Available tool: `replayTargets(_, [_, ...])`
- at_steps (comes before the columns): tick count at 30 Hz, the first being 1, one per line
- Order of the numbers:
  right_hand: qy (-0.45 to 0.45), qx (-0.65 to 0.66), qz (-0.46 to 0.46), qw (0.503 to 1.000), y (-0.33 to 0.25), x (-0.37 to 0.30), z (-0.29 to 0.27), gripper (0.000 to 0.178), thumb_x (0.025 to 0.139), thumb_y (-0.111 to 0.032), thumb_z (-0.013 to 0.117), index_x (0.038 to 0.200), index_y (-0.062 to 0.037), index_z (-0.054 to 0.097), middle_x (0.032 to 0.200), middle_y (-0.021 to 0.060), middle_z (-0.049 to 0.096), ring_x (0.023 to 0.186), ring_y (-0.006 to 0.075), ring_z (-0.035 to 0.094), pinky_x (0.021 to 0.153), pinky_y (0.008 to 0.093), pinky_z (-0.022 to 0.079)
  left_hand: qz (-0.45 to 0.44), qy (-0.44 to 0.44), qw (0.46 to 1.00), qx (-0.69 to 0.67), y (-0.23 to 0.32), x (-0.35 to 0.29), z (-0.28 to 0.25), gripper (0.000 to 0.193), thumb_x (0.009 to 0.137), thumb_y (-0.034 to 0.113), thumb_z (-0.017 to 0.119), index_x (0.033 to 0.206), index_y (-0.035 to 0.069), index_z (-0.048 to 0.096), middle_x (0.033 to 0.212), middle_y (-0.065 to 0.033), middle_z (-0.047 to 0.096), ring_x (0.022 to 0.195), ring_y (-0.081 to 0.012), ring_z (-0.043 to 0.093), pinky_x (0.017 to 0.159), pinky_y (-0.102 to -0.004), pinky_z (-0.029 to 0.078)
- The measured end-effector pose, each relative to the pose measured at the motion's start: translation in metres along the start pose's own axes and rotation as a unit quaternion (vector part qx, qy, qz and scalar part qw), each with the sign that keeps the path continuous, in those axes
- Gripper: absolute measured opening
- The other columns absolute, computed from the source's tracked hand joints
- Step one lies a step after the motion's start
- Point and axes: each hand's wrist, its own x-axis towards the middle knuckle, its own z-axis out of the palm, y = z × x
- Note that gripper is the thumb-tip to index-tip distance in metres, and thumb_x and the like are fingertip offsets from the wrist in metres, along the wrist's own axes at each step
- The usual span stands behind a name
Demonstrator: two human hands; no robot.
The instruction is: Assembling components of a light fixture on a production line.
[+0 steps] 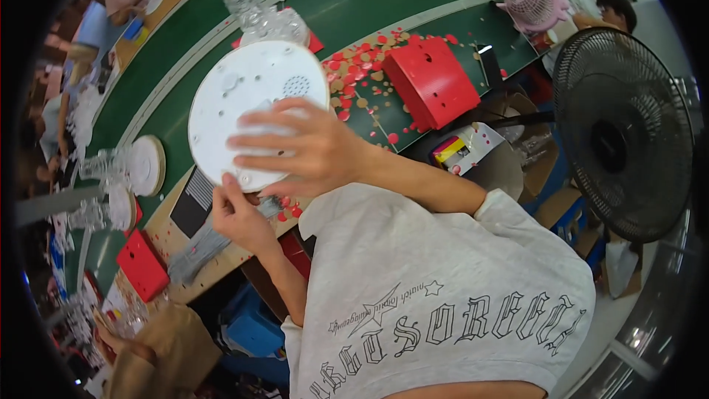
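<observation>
Holding a round white disc [247,100] over a green work table [384,0], a person in a grey printed T-shirt [443,295] works with both bare hands. The disc sits at about ten o'clock from the picture's centre. The right hand [310,151] lies flat across the disc's lower right part, fingers spread and pressing on its face, hiding that portion. The left hand [240,214] is at the disc's lower rim, at six o'clock of it, fingers curled and pinching the edge; whether it grips anything else cannot be made out. Behind the disc, at twelve o'clock, a clear glass piece [258,11] is partly covered by it. One red box [432,77] lies at one o'clock on the table, with small red and tan round stickers [362,66] scattered beside it, too many and too small to count. A second red box [142,264] sits at eight o'clock. Two more white discs with glass parts [140,166] stand at nine o'clock, blurred. One black standing fan [624,133] fills three o'clock, and one pink fan [535,0] is at one o'clock. Other people at the far edges are cut off.
</observation>
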Motion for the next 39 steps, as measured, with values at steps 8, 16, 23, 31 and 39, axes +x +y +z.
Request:
replayTargets(8, [-0.222, -0.368, 0.587, 0.686, 0.106, -0.234, -0.102, 0.100, 0.079, -0.072, 0.066, 0.154, -0.0131, 0.038, 0.162, 0.0225, 0.026, 0.150, 0.0399, 0.024, 0.116, 0.0600, 0.023, -0.116, -0.041, 0.969, -0.214, -0.005, 0.011, -0.004, 0.044, 0.102, 0.023, 0.062, 0.063, 0.006, 0.053, 0.057, -0.0045, 0.054, 0.050, -0.0136, 0.052, 0.050, -0.0262, 0.043])
replayTargets(16, [-0.230, -0.257, 0.648, 0.679, 0.119, -0.288, -0.117, 0.092, 0.088, -0.072, 0.054, 0.156, -0.0133, 0.036, 0.160, 0.0257, 0.029, 0.148, 0.0412, 0.029, 0.117, 0.0560, 0.028, -0.150, -0.071, 0.960, -0.224, 0.006, 0.007, -0.004, 0.047, 0.101, 0.023, 0.062, 0.059, 0.008, 0.049, 0.056, -0.0062, 0.055, 0.047, -0.0136, 0.052, 0.045, -0.0258, 0.041])
replayTargets(23, [-0.270, -0.458, 0.423, 0.734, 0.117, -0.156, -0.200, 0.021, 0.099, -0.020, 0.050, 0.098, -0.0063, 0.066, 0.094, 0.0184, 0.069, 0.084, 0.0361, 0.069, 0.071, 0.0474, 0.056, -0.170, -0.084, 0.964, -0.186, -0.004, 0.012, -0.009, 0.047, 0.101, 0.024, 0.062, 0.058, 0.007, 0.051, 0.055, -0.0092, 0.059, 0.038, -0.0085, 0.042, 0.038, -0.0210, 0.023])
replayTargets(31, [0.371, 0.128, 0.391, 0.832, 0.091, -0.014, -0.166, 0.029, 0.106, -0.021, 0.052, 0.119, 0.0007, 0.066, 0.110, 0.0090, 0.071, 0.095, 0.0169, 0.069, 0.080, 0.0307, 0.057, -0.141, -0.111, 0.963, -0.200, -0.001, 0.008, -0.007, 0.046, 0.101, 0.023, 0.061, 0.059, 0.005, 0.053, 0.060, -0.0060, 0.061, 0.052, -0.0076, 0.050, 0.050, -0.0205, 0.027])
replayTargets(39, [0.047, 0.341, 0.587, 0.732, 0.066, -0.016, -0.047, 0.037, 0.100, -0.019, 0.060, 0.131, 0.0014, 0.062, 0.100, 0.0069, 0.074, 0.086, 0.0089, 0.068, 0.077, 0.0223, 0.053, -0.143, -0.129, 0.914, -0.356, -0.012, 0.004, -0.012, 0.071, 0.105, 0.054, 0.039, 0.073, 0.000, 0.070, 0.061, -0.0038, 0.061, 0.053, -0.0116, 0.048, 0.057, -0.0254, 0.041])
